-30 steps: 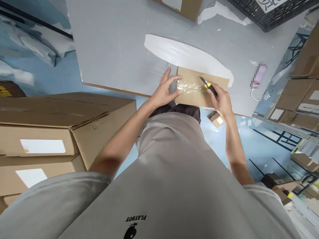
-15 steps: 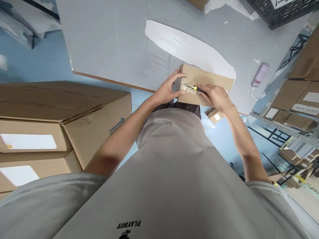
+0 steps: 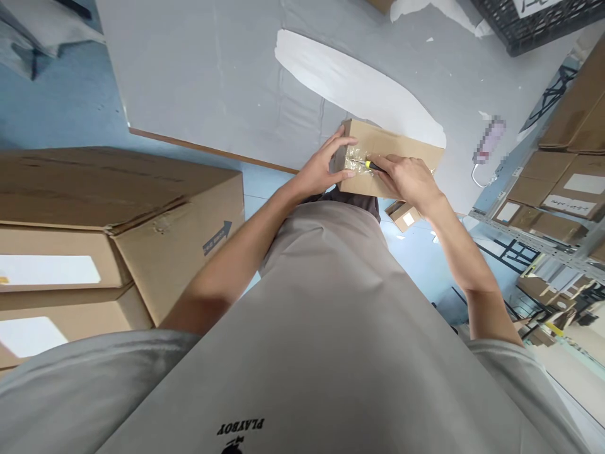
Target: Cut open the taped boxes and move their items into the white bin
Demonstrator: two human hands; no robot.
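Observation:
A small cardboard box [image 3: 397, 143] with clear tape on its upper face sits at the near edge of the grey table. My left hand [image 3: 326, 162] grips the box's left end, fingers at the far corner and thumb at the near side. In my right hand [image 3: 409, 180] is a screwdriver [image 3: 369, 165] with a black and yellow handle and a thin metal shaft. Its shaft lies along the taped middle of the box, pointing at my left hand. Whether the tip goes under the tape is too small to tell.
A white strip [image 3: 359, 75] lies on the grey table [image 3: 198, 75] beyond the box. Large cartons [image 3: 189, 252] are stacked at my left. A black crate [image 3: 534, 28] stands at the far right, near a blurred pinkish item [image 3: 490, 140]. Shelving with boxes [image 3: 562, 180] lines the right side.
The screwdriver's tip has shifted slightly left along the tape, with my right hand further over its handle. My left hand keeps its hold on the box. The whole view has turned slightly.

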